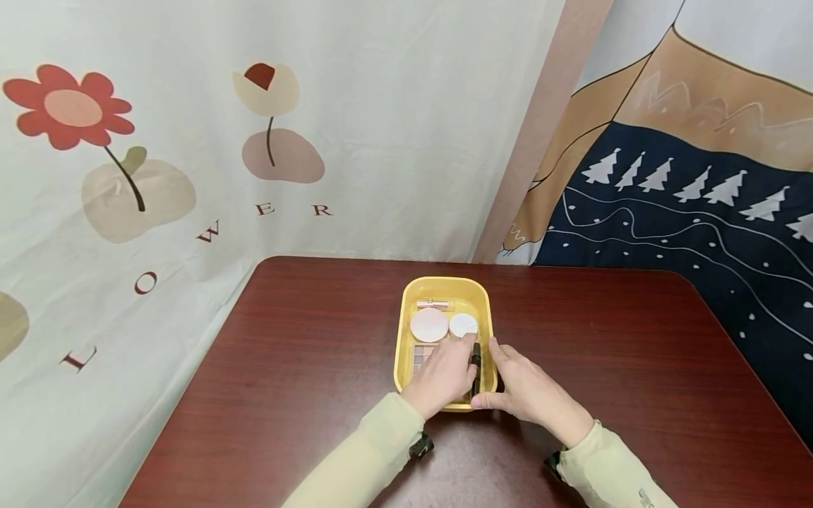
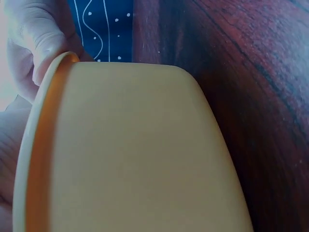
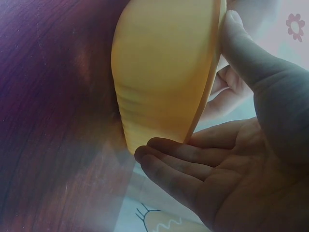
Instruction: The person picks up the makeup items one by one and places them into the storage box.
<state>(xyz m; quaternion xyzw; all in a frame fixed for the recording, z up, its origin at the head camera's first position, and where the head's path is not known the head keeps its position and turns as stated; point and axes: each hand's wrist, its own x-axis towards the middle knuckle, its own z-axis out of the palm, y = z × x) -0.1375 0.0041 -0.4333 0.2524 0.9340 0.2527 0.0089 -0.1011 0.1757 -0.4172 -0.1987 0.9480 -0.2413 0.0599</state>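
A yellow tray (image 1: 401, 339) stands on the table with cosmetics lying in it. My left hand (image 1: 444, 370) reaches over its near left part, fingers bent at a slim black tube (image 1: 476, 384) along the right wall. The fingers seem to pinch this tube, though their tips are partly hidden. My right hand (image 1: 527, 388) touches the tray from outside at its near right corner. In the right wrist view, the thumb (image 3: 236, 29) lies at the rim and the other fingers extend along the outer wall. The left wrist view mostly shows the tray's outer wall (image 2: 140, 145).
Inside the tray lie a pink round compact (image 1: 429, 325), a white round case (image 1: 464, 324), a small lipstick-like tube (image 1: 433, 304) and an eyeshadow palette (image 1: 420, 355), partly covered by the left hand. Under the tray is a dark red wooden table (image 1: 305, 346); patterned curtains (image 1: 406, 127) hang behind.
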